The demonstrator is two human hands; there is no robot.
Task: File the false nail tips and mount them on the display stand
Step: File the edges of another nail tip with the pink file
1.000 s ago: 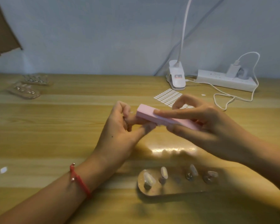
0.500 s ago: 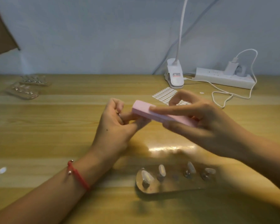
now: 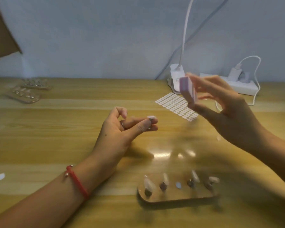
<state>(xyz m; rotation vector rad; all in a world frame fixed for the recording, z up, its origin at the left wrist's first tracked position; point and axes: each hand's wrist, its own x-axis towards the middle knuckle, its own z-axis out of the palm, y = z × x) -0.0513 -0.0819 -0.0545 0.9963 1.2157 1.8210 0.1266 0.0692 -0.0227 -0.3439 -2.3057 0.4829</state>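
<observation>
The file [image 3: 187,89] was lifted away.
The right hand [image 3: 229,112] grips the file; the left hand [image 3: 120,130] pinches the nail tip [image 3: 151,117], probably ready for the stand [image 3: 176,197].

My right hand [image 3: 227,112] and the pink rectangular buffer block [image 3: 187,89] it grips are blurred. My left hand [image 3: 122,132] pinches a pale false nail tip [image 3: 151,117], largely covered by the thumb. White flexible lamp neck [image 3: 185,30]: cut off at top edge.

The wooden table [image 3: 56,137] bears a display stand [image 3: 174,197], sticker sheet [image 3: 173,102], power strip [image 3: 243,88] and clear trays [image 3: 23,95].
</observation>
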